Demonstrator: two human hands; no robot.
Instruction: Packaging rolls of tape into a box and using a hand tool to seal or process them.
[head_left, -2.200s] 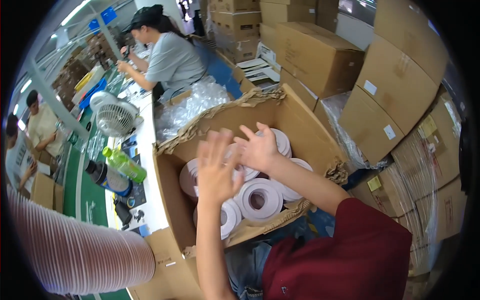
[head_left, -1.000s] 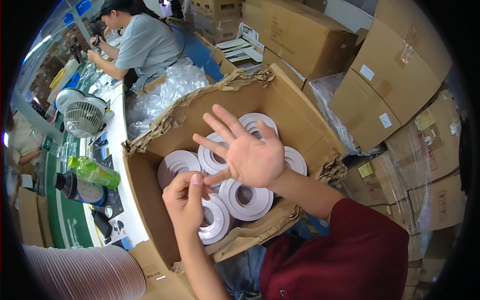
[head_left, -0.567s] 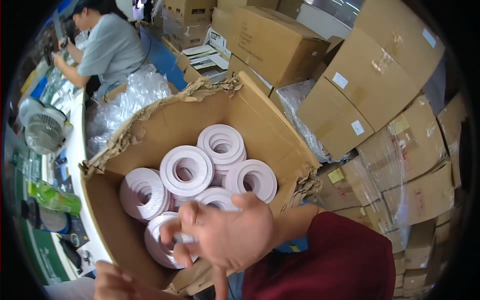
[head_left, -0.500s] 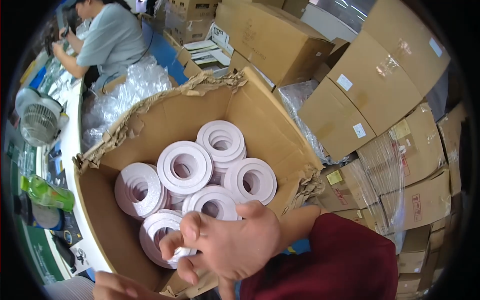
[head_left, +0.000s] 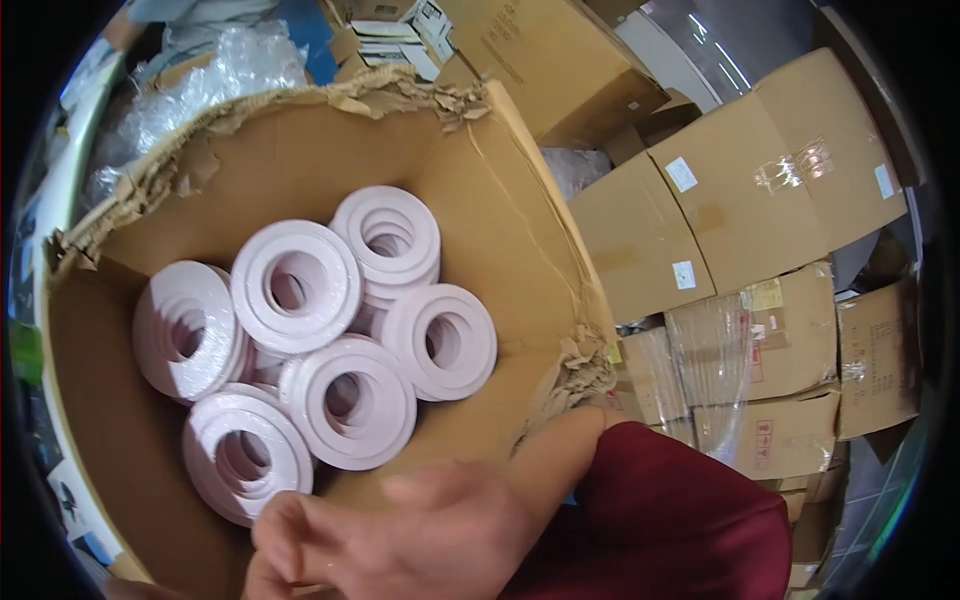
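Note:
Stacks of pale pinkish-white stepped rings [head_left: 297, 240] stand in a deep cardboard box [head_left: 500, 190] with a torn rim. Several stacks lean against each other, and their round centre holes face up. My right hand [head_left: 410, 540], slightly blurred, is over the near side of the box. Its fingers are bent but apart, with nothing seen in them. Closest to it is the front-left ring stack [head_left: 215, 450], at the fingertips' far side; I cannot tell whether they touch. Only a sliver of my left hand [head_left: 140, 591] shows at the bottom left edge, fingers hidden.
Large cardboard cartons [head_left: 740, 190] are piled on the right, some wrapped in clear film [head_left: 708, 345]. Crumpled clear plastic [head_left: 215, 90] lies beyond the box at the far left. A white table edge [head_left: 65, 190] runs along the left, with a person's clothing partly visible beyond.
The view has shifted, so the box and rings appear farther left and higher. My right hand has drawn back toward the near edge, its fingers more bent. My left hand has nearly left the picture.

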